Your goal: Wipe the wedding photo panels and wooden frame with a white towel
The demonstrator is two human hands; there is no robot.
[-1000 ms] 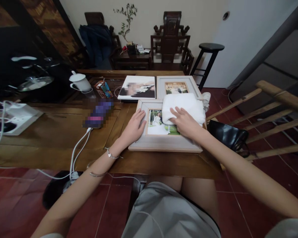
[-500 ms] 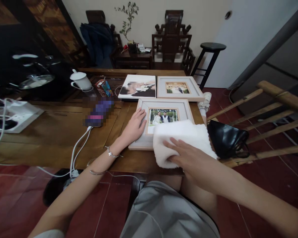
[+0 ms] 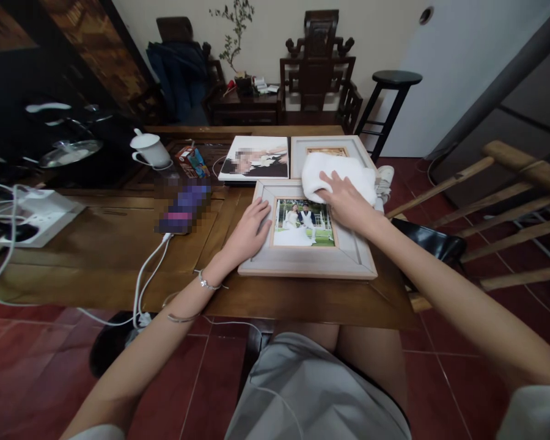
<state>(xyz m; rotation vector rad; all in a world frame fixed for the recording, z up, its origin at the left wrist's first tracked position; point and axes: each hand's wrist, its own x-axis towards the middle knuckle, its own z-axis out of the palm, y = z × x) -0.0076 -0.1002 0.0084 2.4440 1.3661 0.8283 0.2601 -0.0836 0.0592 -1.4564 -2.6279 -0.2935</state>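
A pale wooden picture frame (image 3: 302, 263) lies flat on the table in front of me, showing a photo (image 3: 297, 226) of two people in wedding clothes. My left hand (image 3: 250, 229) rests with outstretched fingers on the frame's left border. Folded in a thick pad, a white towel (image 3: 343, 174) is under my right hand (image 3: 346, 198), whose fingers press into and grip it. The towel lies over the frame's upper right part and covers some of a second picture frame (image 3: 305, 145) behind. Left of that one is a white photo album (image 3: 252, 146) with a photo on its cover.
A phone (image 3: 183, 208) with white cables, a drink carton (image 3: 191, 162) and a lidded white cup (image 3: 151, 151) stand on the table's left half. Farther left are a power strip (image 3: 46, 223) and a pot (image 3: 71, 154). A wooden chair (image 3: 513, 177) and black bag (image 3: 431, 241) are at right.
My right hand has moved the towel away from me, from the frame's near right corner to its far side. The photo is now uncovered. My left hand has stayed put.
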